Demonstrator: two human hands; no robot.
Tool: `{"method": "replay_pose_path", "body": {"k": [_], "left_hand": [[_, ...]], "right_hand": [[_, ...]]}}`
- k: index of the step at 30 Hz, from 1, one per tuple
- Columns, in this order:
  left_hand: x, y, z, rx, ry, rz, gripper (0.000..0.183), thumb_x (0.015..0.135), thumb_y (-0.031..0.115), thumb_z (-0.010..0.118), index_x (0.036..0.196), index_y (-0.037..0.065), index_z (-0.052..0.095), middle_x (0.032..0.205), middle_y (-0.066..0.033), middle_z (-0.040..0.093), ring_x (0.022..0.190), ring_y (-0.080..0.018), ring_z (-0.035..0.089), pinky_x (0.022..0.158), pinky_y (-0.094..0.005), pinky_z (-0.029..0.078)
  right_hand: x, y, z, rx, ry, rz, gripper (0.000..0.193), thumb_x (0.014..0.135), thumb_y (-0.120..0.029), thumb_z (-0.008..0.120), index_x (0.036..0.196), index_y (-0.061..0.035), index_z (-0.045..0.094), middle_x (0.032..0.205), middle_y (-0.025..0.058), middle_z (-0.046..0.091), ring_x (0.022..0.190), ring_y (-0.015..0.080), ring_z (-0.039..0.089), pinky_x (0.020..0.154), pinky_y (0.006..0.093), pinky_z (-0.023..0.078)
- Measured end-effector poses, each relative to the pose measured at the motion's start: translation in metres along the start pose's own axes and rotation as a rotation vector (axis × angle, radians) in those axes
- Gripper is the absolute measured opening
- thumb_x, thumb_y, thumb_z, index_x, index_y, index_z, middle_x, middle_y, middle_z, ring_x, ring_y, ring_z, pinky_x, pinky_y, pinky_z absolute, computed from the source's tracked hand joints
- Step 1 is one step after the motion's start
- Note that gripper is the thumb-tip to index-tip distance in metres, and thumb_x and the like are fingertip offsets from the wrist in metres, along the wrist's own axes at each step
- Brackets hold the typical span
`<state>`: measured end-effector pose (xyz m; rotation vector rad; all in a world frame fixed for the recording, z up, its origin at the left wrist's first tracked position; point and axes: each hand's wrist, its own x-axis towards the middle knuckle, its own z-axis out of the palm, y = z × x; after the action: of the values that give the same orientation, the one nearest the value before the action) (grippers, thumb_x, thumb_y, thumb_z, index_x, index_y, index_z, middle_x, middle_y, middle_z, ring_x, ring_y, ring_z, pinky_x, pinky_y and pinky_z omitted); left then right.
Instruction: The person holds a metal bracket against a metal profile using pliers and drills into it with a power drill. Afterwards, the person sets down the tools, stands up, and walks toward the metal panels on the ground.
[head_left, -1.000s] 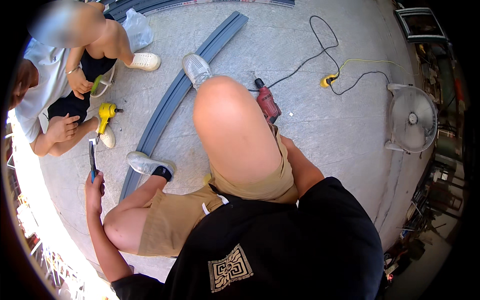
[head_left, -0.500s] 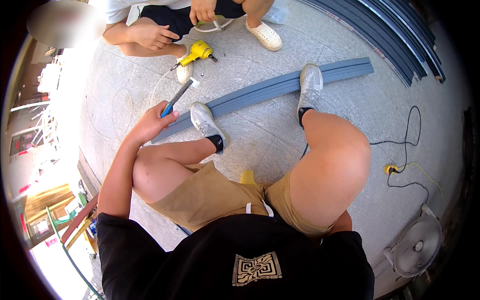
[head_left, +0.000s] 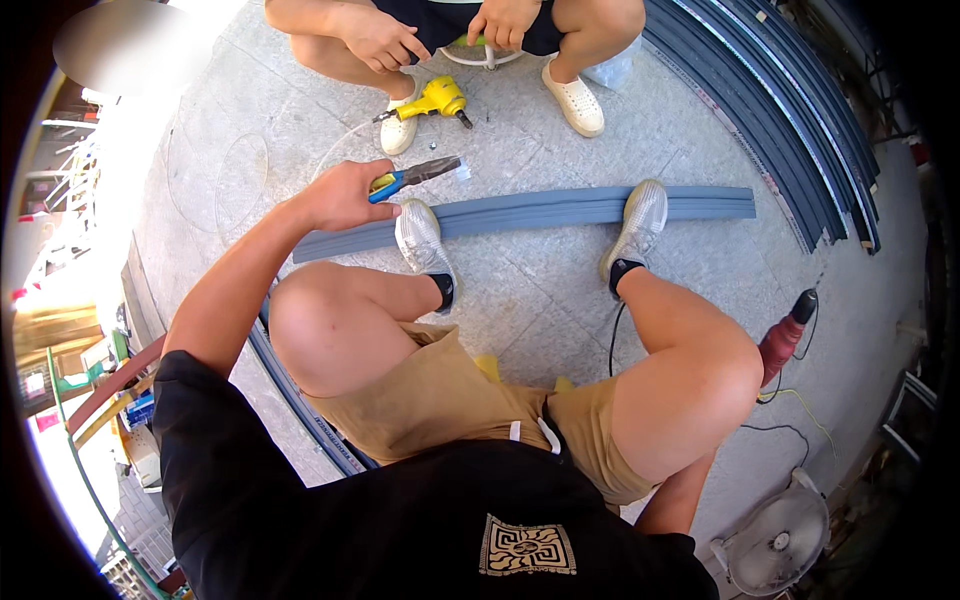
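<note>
My left hand (head_left: 350, 195) is closed round the blue-and-yellow handles of a pair of pliers (head_left: 425, 172). At the jaw tip shows a small whitish, translucent piece (head_left: 463, 173), too small to name. Below the pliers, a long grey ribbed profile strip (head_left: 540, 210) lies across the floor, with both my shoes against or on it. My right forearm (head_left: 675, 500) passes behind my right thigh, which hides the hand. Past my right knee a red power drill (head_left: 780, 345) with a black chuck and a bit sticks out; its grip is hidden, so whether my hand holds it does not show.
Opposite me sits a person, hands (head_left: 385, 40) on the knees. A yellow air tool (head_left: 440, 97) with a thin hose lies by that person's shoe. Dark profiles (head_left: 760, 110) are stacked at far right. A round fan (head_left: 775, 540) and cables (head_left: 785, 430) lie at lower right.
My left hand has swung the pliers rightward and tilted them flatter. The red drill has come into view beside my right knee. The whole view has also shifted.
</note>
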<state>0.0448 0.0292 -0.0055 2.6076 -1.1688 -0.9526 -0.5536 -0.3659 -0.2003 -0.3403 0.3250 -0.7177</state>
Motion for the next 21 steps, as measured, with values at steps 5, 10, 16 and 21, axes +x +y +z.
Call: {"method": "replay_pose_path", "body": {"k": [5,10,16,21], "left_hand": [[0.023,-0.019,0.028,0.029,0.050,0.063,0.044,0.089,0.033,0.083,0.116,0.004,0.065,0.088,-0.0201,0.075,0.086,-0.0418,0.073,0.080,-0.0510,0.056],[0.044,-0.028,0.063,0.083,0.048,0.078,0.044,0.088,0.033,0.082,0.115,0.004,0.062,0.091,-0.0237,0.075,0.089,-0.0471,0.073,0.079,-0.0567,0.057],[0.086,-0.059,0.132,0.084,0.152,0.065,0.034,0.089,0.023,0.079,0.112,0.005,0.062,0.089,-0.0211,0.076,0.087,-0.0457,0.075,0.077,-0.0569,0.059],[0.138,-0.080,0.183,0.114,0.128,0.091,0.032,0.085,0.014,0.078,0.112,0.006,0.062,0.092,-0.0199,0.077,0.089,-0.0433,0.076,0.077,-0.0554,0.060]], "right_hand": [[0.021,-0.129,0.075,-0.114,-0.256,0.010,0.063,0.111,-0.056,0.058,0.147,-0.0043,0.053,0.137,0.0141,0.069,0.107,0.0222,0.072,0.090,0.0410,0.062],[0.077,-0.178,0.147,-0.722,0.058,-0.054,0.055,0.112,-0.041,0.060,0.150,-0.0026,0.051,0.133,0.0156,0.070,0.091,0.0167,0.068,0.076,0.0309,0.060],[0.128,-0.072,0.316,-1.738,0.182,0.080,0.044,0.099,-0.024,0.072,0.136,-0.0013,0.066,0.110,0.0104,0.079,0.081,0.0113,0.068,0.069,0.0254,0.051],[0.151,0.065,0.367,-2.078,0.086,0.243,0.022,0.091,-0.014,0.080,0.107,-0.0025,0.071,0.086,0.0058,0.074,0.071,0.0093,0.062,0.064,0.0310,0.050]]}}
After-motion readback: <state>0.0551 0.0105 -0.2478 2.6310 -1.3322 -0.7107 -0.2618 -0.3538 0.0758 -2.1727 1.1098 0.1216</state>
